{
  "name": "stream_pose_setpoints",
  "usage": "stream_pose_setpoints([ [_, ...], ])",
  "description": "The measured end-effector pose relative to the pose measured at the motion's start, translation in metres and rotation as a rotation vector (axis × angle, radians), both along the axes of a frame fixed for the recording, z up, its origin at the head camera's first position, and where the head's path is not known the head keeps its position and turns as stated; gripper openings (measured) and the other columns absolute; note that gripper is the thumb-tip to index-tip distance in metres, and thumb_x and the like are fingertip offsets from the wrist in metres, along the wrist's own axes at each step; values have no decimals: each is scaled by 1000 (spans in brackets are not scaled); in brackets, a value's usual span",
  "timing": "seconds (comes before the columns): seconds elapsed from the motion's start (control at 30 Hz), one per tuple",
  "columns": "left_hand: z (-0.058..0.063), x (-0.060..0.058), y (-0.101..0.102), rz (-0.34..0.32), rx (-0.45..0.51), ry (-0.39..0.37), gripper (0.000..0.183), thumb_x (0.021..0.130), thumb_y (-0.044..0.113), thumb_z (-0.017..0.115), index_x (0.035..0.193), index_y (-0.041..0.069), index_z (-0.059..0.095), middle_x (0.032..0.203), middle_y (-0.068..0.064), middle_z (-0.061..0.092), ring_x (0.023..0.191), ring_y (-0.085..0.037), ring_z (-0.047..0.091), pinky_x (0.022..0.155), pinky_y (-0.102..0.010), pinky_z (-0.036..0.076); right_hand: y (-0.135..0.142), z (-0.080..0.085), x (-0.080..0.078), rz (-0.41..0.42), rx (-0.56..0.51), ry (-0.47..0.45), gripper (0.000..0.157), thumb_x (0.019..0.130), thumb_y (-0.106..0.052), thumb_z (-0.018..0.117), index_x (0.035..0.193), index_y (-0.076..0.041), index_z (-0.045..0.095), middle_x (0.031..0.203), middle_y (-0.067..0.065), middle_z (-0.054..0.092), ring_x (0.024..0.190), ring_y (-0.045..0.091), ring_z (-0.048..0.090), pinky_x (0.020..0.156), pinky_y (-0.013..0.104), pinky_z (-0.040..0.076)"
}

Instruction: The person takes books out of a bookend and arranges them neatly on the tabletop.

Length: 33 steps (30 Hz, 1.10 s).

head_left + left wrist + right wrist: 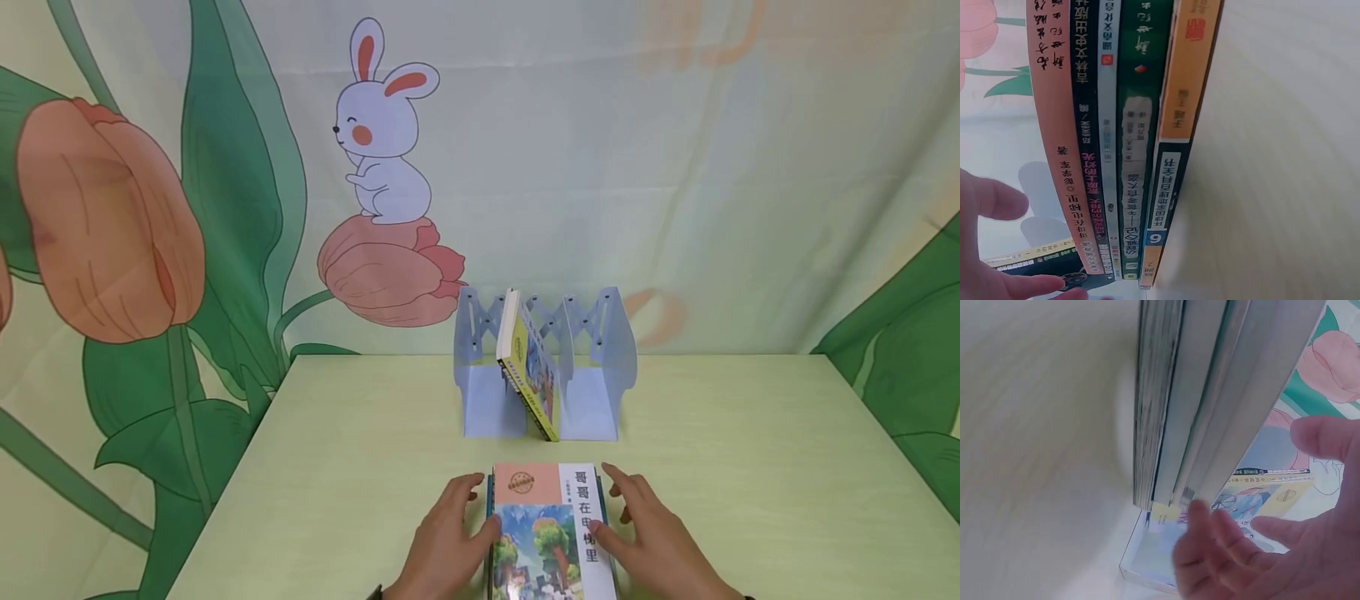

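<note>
A stack of several books lies flat at the front of the table, topped by a book (536,533) with a pink and white cover and painted trees. Its spines face left, among them a pink spine (1063,150), a green spine (1141,75) and an orange one (1194,62). My left hand (450,533) is at the spine side, thumb spread apart from the fingers. On the opposite side, beside the page edges (1157,425), is my right hand (648,537), its fingers loosely bent and its thumb over the top cover in the head view. Neither hand grips a book.
Behind the stack stands a pale blue expandable bookend rack (618,358) with dividers. Yellow-covered books (532,367) lean in its middle, tilted to the left at the top. A printed curtain (562,167) hangs behind the light green table (360,433).
</note>
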<state>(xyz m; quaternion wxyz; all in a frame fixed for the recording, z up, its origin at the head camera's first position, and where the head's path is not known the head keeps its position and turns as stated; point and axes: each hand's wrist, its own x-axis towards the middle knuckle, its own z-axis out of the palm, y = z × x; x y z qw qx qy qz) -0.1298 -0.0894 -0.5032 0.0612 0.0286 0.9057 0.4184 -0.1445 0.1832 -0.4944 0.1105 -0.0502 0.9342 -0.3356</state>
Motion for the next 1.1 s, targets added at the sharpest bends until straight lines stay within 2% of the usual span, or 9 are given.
stream_pose_setpoints([
  [0.07, -1, 1, -1, -18, -15, 29, 62, 94, 41, 60, 145, 12, 43, 151, -7, 43, 133, -34, 48, 93, -55, 47, 2, -1, 1, 23, 12, 50, 78, 86, -49, 71, 152, -28, 34, 137, 0, 48, 112, 22, 56, 82, 41, 53],
  [0.17, -2, 2, -3, -50, -36, 84, 67, 94, 43, 60, 149, 11, 40, 158, -8, 34, 143, -36, 37, 102, -58, 41, 4, -3, 1, 64, 25, 131, 80, 86, -52, 69, 153, -29, 32, 152, 3, 38, 133, 31, 47, 98, 56, 46],
  [0.27, -2, 3, -3, -72, -37, 113, 69, 94, 43, 61, 150, 10, 38, 161, -7, 29, 147, -35, 29, 106, -59, 38, 5, -3, 2, 96, 29, 177, 82, 86, -55, 68, 154, -29, 30, 158, 4, 31, 141, 36, 38, 102, 61, 41],
  [0.43, 3, 1, -2, -105, -6, 117, 72, 94, 41, 61, 154, 13, 32, 164, -6, 23, 151, -36, 18, 111, -64, 29, 4, -2, 2, 120, 20, 204, 84, 86, -57, 66, 156, -29, 28, 163, 3, 24, 144, 39, 33, 102, 66, 38],
  [0.67, 14, -8, 3, -128, -5, 223, 79, 92, 42, 63, 157, 18, 25, 166, -3, 17, 153, -33, 12, 114, -64, 24, 3, -2, 2, 181, 21, 344, 85, 86, -49, 70, 156, -36, 23, 164, 0, 20, 145, 33, 30, 103, 65, 37],
  [0.83, 20, -17, 5, -134, 20, 220, 80, 94, 38, 62, 159, 23, 17, 167, 0, 12, 155, -28, 8, 116, -61, 21, 2, 0, 2, 223, 7, 414, 86, 86, -46, 71, 156, -35, 22, 164, 1, 20, 145, 33, 30, 103, 65, 37],
  [0.93, 24, -23, 6, -136, 41, 218, 82, 95, 33, 62, 159, 25, 13, 167, 0, 10, 155, -28, 7, 116, -60, 24, 3, 3, 2, 232, 12, 440, 86, 87, -45, 70, 157, -35, 21, 164, 1, 18, 144, 33, 31, 102, 65, 38],
  [1.1, 31, -32, 7, -134, 82, 209, 84, 96, 30, 61, 158, 34, 6, 167, 5, 6, 155, -23, 5, 116, -57, 27, 4, 7, 3, 230, 22, 461, 88, 86, -44, 71, 157, -36, 19, 165, -1, 16, 142, 32, 33, 99, 66, 40],
])
